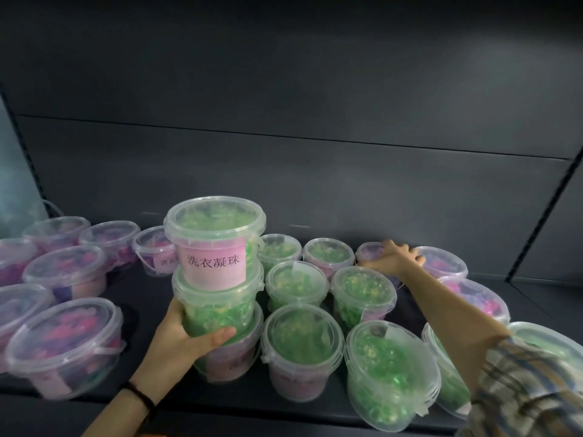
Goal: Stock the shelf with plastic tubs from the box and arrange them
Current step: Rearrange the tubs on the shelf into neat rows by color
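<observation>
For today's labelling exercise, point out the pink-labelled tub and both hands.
pink-labelled tub (214, 266): head view, on the label.
left hand (184, 337): head view, at the thumb's base.
right hand (394, 258): head view, on its back.

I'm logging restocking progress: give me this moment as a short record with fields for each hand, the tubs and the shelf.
left hand: grips the lower green tub of a two-tub stack, thumb across its front
top green tub: upright, pink label facing the camera
right hand: reaches to the back row, on a purple tub; grip too blurred to tell
shelf: dark, purple tubs on the left, green tubs in the middle
</observation>
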